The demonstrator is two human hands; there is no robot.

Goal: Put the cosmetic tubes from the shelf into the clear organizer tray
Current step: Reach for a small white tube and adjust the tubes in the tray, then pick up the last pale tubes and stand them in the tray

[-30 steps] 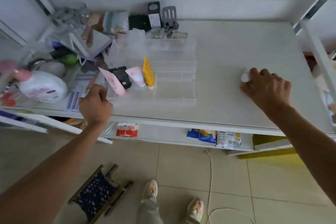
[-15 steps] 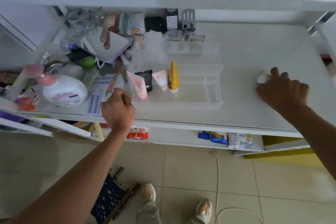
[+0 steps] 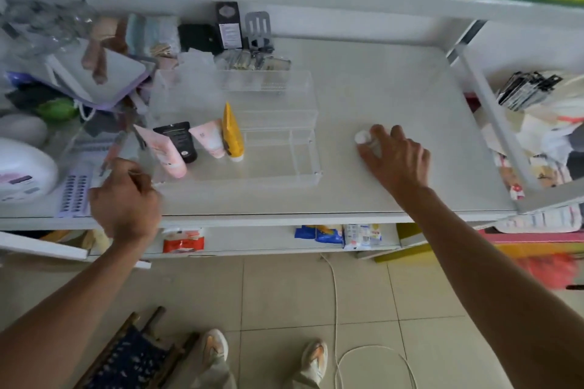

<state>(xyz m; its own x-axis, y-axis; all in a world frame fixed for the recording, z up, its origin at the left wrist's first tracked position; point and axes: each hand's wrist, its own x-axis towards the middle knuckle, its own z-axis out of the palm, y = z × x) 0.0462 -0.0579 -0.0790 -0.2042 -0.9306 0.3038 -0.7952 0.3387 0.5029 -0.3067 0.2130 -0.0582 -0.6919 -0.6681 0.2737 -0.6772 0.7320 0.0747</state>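
Left hand (image 3: 124, 202) sits curled at the shelf (image 3: 379, 98) front edge; whether it holds anything cannot be told. Clear organizer tray (image 3: 284, 164) holds four tubes: pink tube (image 3: 164, 151), black tube (image 3: 178, 140), pale pink tube (image 3: 210, 140), yellow tube (image 3: 232, 134). Right hand (image 3: 395, 159) fingers close around a white tube (image 3: 363, 138) on the shelf.

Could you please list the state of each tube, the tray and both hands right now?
Clear organizer tray: on the shelf, right part unfilled.
Yellow tube: in tray, cap down.
Small pink tube: in tray, leaning.
Black tube: in tray, leaning.
Long pink tube: in tray, tilted.
Left hand: closed, contents unclear.
Right hand: grip closed on white tube.
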